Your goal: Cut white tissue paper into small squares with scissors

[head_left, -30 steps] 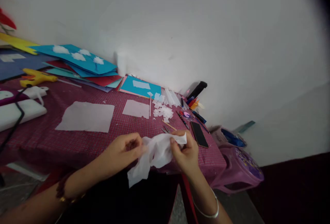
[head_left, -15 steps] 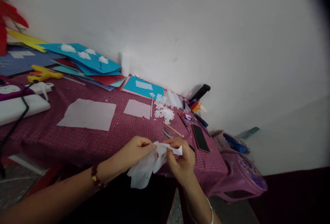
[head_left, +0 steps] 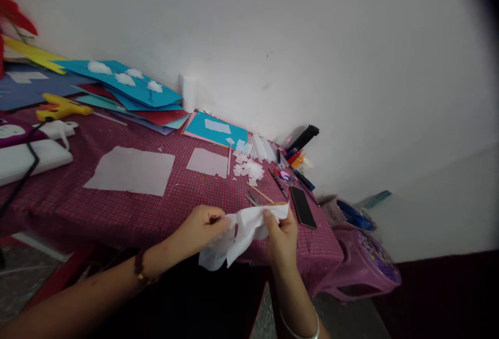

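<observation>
The table (head_left: 191, 198) spans the scene, a flat sheet (head_left: 132, 170) at left. At its near edge hangs the white tissue (head_left: 249, 227), likely light, soft and easily torn, best held near its edges with gentle pressure. The left hand (head_left: 205, 229) pinches its left side; the right hand (head_left: 283, 235) pinches its right, thumb on top. Right lies the phone (head_left: 303, 207); beyond the tissue, scissors (head_left: 252, 198), then small scraps (head_left: 249, 170).

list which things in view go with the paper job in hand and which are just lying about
Likely part of it: crumpled white paper in hand, larger flat sheet, smaller flat sheet, small paper pieces, scissors

Seemingly just lying about: smartphone, yellow glue gun
</observation>
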A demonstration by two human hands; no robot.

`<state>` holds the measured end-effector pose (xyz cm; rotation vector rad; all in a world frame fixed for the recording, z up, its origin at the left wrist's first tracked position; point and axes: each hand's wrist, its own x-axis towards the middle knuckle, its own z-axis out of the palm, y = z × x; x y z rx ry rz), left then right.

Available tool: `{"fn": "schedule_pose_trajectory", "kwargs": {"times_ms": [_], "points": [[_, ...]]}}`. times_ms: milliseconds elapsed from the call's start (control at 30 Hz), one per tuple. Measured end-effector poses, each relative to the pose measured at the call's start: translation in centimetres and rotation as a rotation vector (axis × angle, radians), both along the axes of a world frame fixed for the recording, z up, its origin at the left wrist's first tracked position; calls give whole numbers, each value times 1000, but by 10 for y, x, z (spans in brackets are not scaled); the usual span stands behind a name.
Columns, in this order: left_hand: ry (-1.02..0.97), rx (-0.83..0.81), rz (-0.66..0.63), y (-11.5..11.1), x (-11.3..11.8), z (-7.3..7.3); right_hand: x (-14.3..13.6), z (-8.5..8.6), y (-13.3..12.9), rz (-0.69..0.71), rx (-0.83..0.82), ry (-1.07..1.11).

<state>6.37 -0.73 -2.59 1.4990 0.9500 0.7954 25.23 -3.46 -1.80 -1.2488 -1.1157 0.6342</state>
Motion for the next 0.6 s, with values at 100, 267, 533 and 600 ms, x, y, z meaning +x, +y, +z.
{"fn": "schedule_pose_trajectory", "kwargs": {"times_ms": [100,267,533,600], "points": [[-65,-66,-10,6,-7,5,9,-5,10,-15,-11,70],[-179,-274,49,28,-41,23,35,-3,57,44,-97,-74],[-323,-373,77,35,-72,37,7,21,74,241,47,-377],[-345,-405,-25,32,-73,37,-11,25,63,453,48,-332]]}}
